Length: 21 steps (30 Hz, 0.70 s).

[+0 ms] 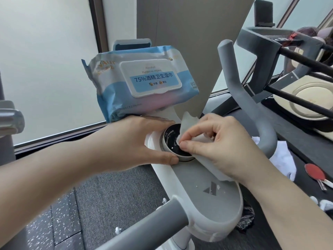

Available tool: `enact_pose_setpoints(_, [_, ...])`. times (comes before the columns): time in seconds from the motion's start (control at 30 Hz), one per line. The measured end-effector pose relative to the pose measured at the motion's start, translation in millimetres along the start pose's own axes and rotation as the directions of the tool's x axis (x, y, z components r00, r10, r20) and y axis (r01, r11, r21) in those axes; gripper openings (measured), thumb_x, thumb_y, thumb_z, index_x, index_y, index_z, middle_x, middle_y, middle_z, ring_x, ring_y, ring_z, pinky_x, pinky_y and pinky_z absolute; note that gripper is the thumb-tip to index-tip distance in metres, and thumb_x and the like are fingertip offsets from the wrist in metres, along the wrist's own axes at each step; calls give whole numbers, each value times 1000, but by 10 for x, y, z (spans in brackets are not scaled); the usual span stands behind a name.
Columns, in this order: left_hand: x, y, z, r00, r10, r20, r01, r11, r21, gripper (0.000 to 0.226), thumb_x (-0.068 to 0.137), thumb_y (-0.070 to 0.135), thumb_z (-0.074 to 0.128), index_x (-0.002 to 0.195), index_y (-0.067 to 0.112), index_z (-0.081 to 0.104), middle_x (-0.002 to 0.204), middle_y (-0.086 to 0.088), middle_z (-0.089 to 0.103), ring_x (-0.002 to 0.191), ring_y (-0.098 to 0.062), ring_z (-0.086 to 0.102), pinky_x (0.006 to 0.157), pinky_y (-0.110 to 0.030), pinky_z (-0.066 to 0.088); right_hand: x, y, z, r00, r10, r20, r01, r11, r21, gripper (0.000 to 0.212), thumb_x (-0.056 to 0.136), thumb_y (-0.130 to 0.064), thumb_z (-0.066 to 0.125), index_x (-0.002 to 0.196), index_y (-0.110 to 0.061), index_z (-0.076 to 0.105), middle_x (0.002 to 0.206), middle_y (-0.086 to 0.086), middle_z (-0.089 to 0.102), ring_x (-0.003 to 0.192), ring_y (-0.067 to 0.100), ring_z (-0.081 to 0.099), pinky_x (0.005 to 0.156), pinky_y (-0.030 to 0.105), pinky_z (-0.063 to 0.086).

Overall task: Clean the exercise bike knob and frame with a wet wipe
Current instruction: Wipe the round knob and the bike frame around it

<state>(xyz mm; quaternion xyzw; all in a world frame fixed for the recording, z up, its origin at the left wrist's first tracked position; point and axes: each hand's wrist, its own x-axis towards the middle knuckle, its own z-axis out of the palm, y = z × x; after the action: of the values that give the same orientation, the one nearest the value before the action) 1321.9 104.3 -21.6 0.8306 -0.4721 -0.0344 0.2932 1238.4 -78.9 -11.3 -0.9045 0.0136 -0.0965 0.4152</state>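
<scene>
- The knob (175,142), a round dial with a black face and a pale rim, sits at the frame's centre, on top of the white bike frame (201,212); white smears streak its black face.
- The wipe (189,123) lies over the knob's 3 o'clock half, one corner standing up toward 12 o'clock, the rest trailing under the right palm toward 5 o'clock.
- The right hand (216,141) pinches the wipe with curled fingers and thumb, pressing it on the knob's face.
- The left hand (138,139) comes in from 9 o'clock, fingers straight, thumb at the knob's 7 o'clock rim, the other fingers along the frame at 11 o'clock; it grasps nothing.
- A grey panel with a logo (210,190) runs down the frame toward 5 o'clock.
- A blue wipe pack (140,82) rests at 11 o'clock, just above the left hand.
- A grey handlebar (243,98) curves at 2 o'clock.
- A red paddle (316,174) lies on the floor at 4 o'clock, well apart.
</scene>
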Motion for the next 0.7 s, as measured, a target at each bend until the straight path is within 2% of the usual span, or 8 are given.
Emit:
enact_pose_setpoints(0.1, [1, 28, -11, 1000, 2, 14, -2, 1000, -17, 61, 68, 69, 65, 118, 62, 31, 107, 59, 39, 110, 30, 34, 85, 8, 22, 63, 32, 12, 1000, -3, -11, 3, 1000, -3, 17, 67, -20, 84, 64, -33, 74, 83, -9, 63, 78, 4, 57, 65, 9, 36])
enact_pose_setpoints(0.23, [-5, 39, -5, 1000, -2, 2, 2, 999, -47, 56, 68, 64, 68, 117, 61, 40, 115, 46, 49, 110, 25, 40, 85, 5, 27, 126, 106, 13, 997, 43, -64, -31, 985, 169, 12, 71, -16, 82, 78, -21, 73, 75, -6, 72, 73, 11, 65, 73, 23, 51])
enact_pose_setpoints(0.33, [-7, 53, -3, 1000, 11, -6, -11, 999, -45, 58, 69, 63, 68, 117, 64, 36, 113, 52, 45, 110, 28, 37, 84, 6, 26, 139, 155, 34, 990, 106, -93, -83, 971, 225, 31, 72, -20, 82, 97, -24, 65, 70, -7, 65, 64, 5, 57, 64, 15, 44])
enact_pose_setpoints(0.4, [-9, 54, -9, 1000, 14, 1, -14, 999, -48, 56, 69, 62, 68, 116, 64, 38, 111, 55, 43, 110, 29, 36, 85, 6, 24, 118, 167, 71, 983, 109, -147, -83, 981, 175, 23, 73, -23, 81, 92, -24, 68, 66, -9, 61, 63, 6, 55, 63, 18, 45])
enact_pose_setpoints(0.47, [-11, 53, -15, 1000, 15, 10, -14, 998, -55, 51, 70, 60, 69, 116, 59, 46, 111, 51, 47, 110, 28, 38, 85, 5, 25, 86, 160, 106, 973, 107, -206, -79, 987, 138, 12, 74, -28, 81, 77, -22, 71, 54, -12, 56, 55, 5, 50, 55, 18, 41])
enact_pose_setpoints(0.53, [-9, 54, -15, 1000, 19, 12, -18, 998, -53, 51, 71, 58, 70, 117, 56, 49, 111, 47, 50, 110, 26, 39, 86, 5, 26, 66, 161, 120, 966, 90, -241, -66, 992, 106, 14, 74, -31, 80, 72, -21, 70, 47, -14, 50, 49, 3, 42, 48, 15, 34])
enact_pose_setpoints(0.6, [-6, 54, -13, 1000, 16, 14, -15, 999, -40, 52, 70, 60, 69, 117, 58, 47, 112, 49, 49, 111, 26, 39, 87, 5, 25, 54, 154, 113, 966, 74, -247, -57, 995, 76, 14, 75, -31, 79, 71, -21, 70, 45, -15, 48, 47, 4, 40, 46, 12, 30])
enact_pose_setpoints(0.7, [-10, 50, -19, 1000, 13, 16, -12, 1000, -20, 59, 69, 63, 67, 119, 62, 33, 113, 57, 39, 112, 29, 35, 88, 6, 24, 44, 143, 105, 969, 53, -239, -41, 997, 58, 13, 76, -30, 78, 72, -20, 70, 49, -13, 52, 49, 4, 44, 47, 12, 33])
